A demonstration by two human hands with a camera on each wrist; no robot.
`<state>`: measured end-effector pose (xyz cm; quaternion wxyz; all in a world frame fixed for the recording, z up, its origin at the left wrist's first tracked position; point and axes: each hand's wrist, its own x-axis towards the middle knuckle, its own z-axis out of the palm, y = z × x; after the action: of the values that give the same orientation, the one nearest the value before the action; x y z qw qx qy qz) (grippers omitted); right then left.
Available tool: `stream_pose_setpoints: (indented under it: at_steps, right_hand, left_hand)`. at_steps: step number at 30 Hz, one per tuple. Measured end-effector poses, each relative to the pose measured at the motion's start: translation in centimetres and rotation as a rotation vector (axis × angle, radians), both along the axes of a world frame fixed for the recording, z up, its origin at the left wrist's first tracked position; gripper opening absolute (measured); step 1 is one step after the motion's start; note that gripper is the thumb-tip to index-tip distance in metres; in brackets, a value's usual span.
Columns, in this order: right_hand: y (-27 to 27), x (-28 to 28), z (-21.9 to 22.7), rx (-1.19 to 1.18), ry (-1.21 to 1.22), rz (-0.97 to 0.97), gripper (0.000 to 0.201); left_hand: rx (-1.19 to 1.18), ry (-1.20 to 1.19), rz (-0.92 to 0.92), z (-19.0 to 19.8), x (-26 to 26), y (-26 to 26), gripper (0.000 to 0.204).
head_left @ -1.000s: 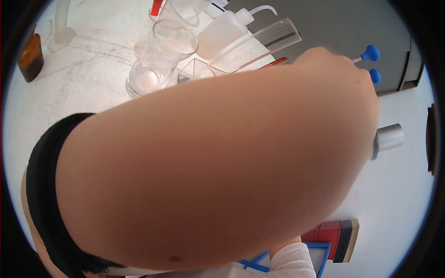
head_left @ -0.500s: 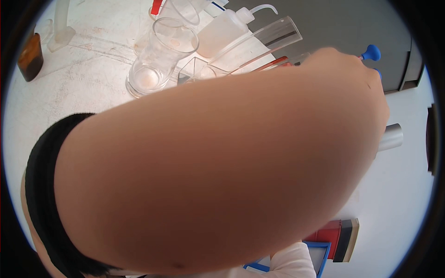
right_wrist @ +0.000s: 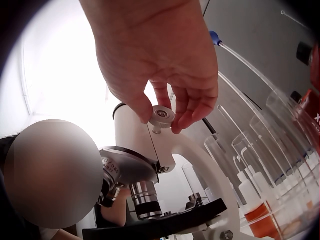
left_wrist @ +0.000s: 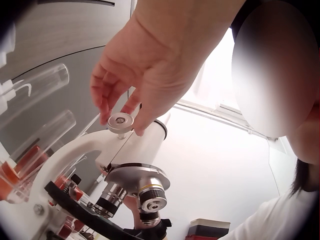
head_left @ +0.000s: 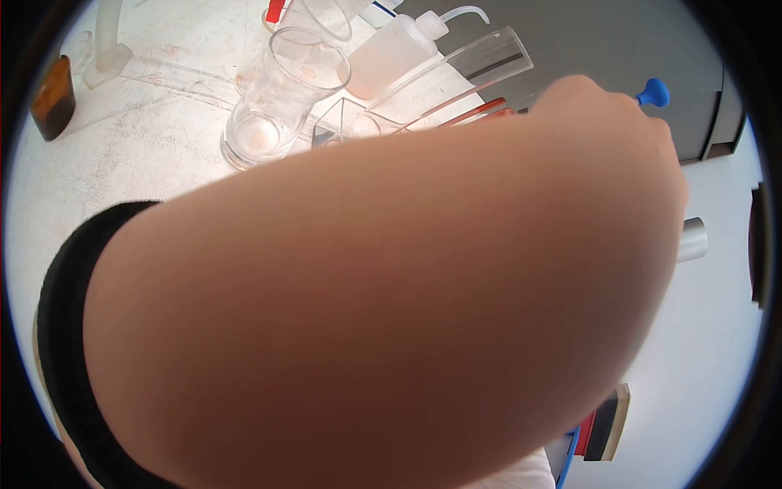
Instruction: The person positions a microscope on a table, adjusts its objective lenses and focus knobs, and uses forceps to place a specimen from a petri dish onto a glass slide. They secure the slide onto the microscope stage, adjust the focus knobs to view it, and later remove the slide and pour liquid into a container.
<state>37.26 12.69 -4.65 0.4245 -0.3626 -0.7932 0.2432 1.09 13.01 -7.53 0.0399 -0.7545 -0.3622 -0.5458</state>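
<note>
In the left wrist view my left hand [left_wrist: 145, 70] holds a round focus knob [left_wrist: 120, 121] of a white microscope [left_wrist: 82, 142] between thumb and fingertips. My right hand [right_wrist: 160, 60] pinches the opposite focus knob [right_wrist: 162, 115], seen in the right wrist view. Below the hands are the microscope's metal objectives [left_wrist: 151, 195] and its black stage [right_wrist: 170, 223]. A bare forearm [head_left: 383, 277] fills most of the head view and hides the microscope body. Beyond its hand, a silver tube [head_left: 694, 240] partly shows.
On the white table [head_left: 163, 138] stand a clear glass vessel [head_left: 281, 102], a wash bottle [head_left: 395, 53], an amber bottle [head_left: 53, 98] and a clear cylinder [head_left: 489, 61]. A blue bulb [head_left: 654, 93] sticks out past the hand. Orange liquid [right_wrist: 262, 220] sits in a container beside the microscope.
The forearm and hand in the head view have shifted slightly right, covering one blue bulb and more of the silver tube and the red object at lower right.
</note>
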Motion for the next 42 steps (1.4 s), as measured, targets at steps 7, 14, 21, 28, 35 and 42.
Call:
stream_pose_setpoints:
  at_steps: [7, 14, 21, 28, 35, 42]
  right_hand:
    - [0.4, -0.3, 0.2, -0.008, -0.008, 0.027, 0.029]
    - [0.6, -0.7, 0.2, -0.013, -0.015, 0.05, 0.028]
    - [1.1, -1.7, 0.9, -0.017, -0.02, 0.079, 0.028]
    - [1.7, -2.3, 1.2, -0.022, -0.029, 0.109, 0.027]
    - [2.3, -3.4, 1.8, -0.029, -0.034, 0.136, 0.026]
    - [2.9, -4.3, 2.0, -0.037, -0.039, 0.164, 0.026]
  left_hand:
    - [0.006, -0.027, 0.031, -0.9, -0.5, 0.0, 0.02]
    - [0.015, -0.052, 0.058, -1.8, -0.8, 0.0, 0.02]
    - [0.025, -0.077, 0.09, -2.2, -1.7, -0.1, 0.02]
    - [0.035, -0.105, 0.124, -3.1, -2.1, -0.1, 0.02]
    - [0.043, -0.129, 0.155, -3.5, -2.8, -0.2, 0.02]
    - [0.048, -0.152, 0.188, -4.3, -3.2, -0.3, 0.02]
